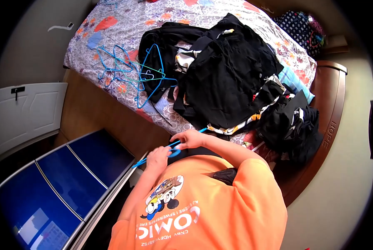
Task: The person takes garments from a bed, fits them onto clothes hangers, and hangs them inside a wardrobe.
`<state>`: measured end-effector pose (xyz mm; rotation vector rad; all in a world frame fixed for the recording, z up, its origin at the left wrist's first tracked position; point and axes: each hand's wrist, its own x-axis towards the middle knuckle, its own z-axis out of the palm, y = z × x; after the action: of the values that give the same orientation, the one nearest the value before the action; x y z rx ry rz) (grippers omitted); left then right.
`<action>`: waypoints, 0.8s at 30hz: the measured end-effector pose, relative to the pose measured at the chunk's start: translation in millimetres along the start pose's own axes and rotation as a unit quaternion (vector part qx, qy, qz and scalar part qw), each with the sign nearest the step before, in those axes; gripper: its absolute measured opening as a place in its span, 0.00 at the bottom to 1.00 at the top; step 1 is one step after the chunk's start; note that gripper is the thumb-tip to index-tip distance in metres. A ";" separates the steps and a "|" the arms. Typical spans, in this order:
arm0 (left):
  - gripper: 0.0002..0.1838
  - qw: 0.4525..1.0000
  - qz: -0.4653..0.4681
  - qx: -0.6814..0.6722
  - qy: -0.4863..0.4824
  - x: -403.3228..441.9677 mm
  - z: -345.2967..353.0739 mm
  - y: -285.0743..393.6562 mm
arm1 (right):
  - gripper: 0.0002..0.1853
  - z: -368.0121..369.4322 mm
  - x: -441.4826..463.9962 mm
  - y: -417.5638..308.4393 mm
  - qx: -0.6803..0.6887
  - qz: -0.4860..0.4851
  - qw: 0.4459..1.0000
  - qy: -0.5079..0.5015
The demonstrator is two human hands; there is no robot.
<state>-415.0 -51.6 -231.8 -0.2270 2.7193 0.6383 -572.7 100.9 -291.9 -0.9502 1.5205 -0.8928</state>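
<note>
A blue clothes hanger (142,162) is held low in front of my orange T-shirt, running slantwise from lower left to upper right. My left hand (158,157) is closed around its left part. My right hand (188,139) grips it farther along, with fingers bent. A rounded blue piece (175,153) shows between the hands. The hanger's far end reaches the bed's near edge, close to a white, yellow and black patterned cloth. Just beyond lies a black garment (228,83), spread over other clothes.
Several blue and green hangers (155,79) lie tangled on the flowered bedsheet (80,54). Dark clothes (295,129) are heaped by the wooden headboard (330,100). A blue glossy cabinet (65,179) stands at my left, near a white panel (28,112).
</note>
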 end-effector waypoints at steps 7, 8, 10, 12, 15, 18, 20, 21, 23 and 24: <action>0.19 0.994 -0.028 0.031 0.102 5.6 -28.5 -7.7 | 0.20 -16.4 -7.5 61.0 -0.048 0.120 0.975 0.181; 0.19 0.994 -0.029 0.033 0.101 2.8 -25.8 -14.4 | 0.19 -16.1 -11.5 83.2 -0.156 0.077 0.945 0.278; 0.17 0.998 -0.035 -0.033 0.040 -4.9 -13.2 -26.7 | 0.12 -25.6 -28.5 95.4 -0.232 0.026 0.896 0.378; 0.15 0.999 -0.027 -0.030 0.012 -11.8 -2.9 -25.4 | 0.12 -26.5 -36.6 116.1 -0.279 0.076 0.897 0.333; 0.15 0.999 -0.005 -0.012 -0.041 -19.2 8.5 -17.2 | 0.15 -16.0 -35.5 149.3 -0.305 0.234 0.891 0.239; 0.15 0.998 0.005 -0.025 -0.066 -22.3 13.5 -14.3 | 0.16 -5.5 -20.0 172.9 -0.309 0.311 0.862 0.253; 0.15 0.997 0.000 -0.018 -0.071 -23.9 10.4 -15.3 | 0.13 0.9 -6.3 183.2 -0.312 0.326 0.852 0.266; 0.15 0.997 0.000 -0.014 -0.074 -24.0 8.6 -14.8 | 0.13 1.1 -1.8 187.4 -0.323 0.339 0.842 0.267; 0.15 0.997 -0.005 -0.004 -0.077 -23.9 3.1 -17.1 | 0.12 -2.0 2.4 195.5 -0.320 0.356 0.832 0.280; 0.15 0.997 -0.009 0.005 -0.081 -24.7 -0.1 -18.1 | 0.12 -4.4 -2.3 190.8 -0.319 0.355 0.832 0.281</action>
<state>-387.9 -65.8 -230.1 -0.1890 2.5624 0.6112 -597.2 179.3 -464.2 -0.4616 2.5419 -0.0786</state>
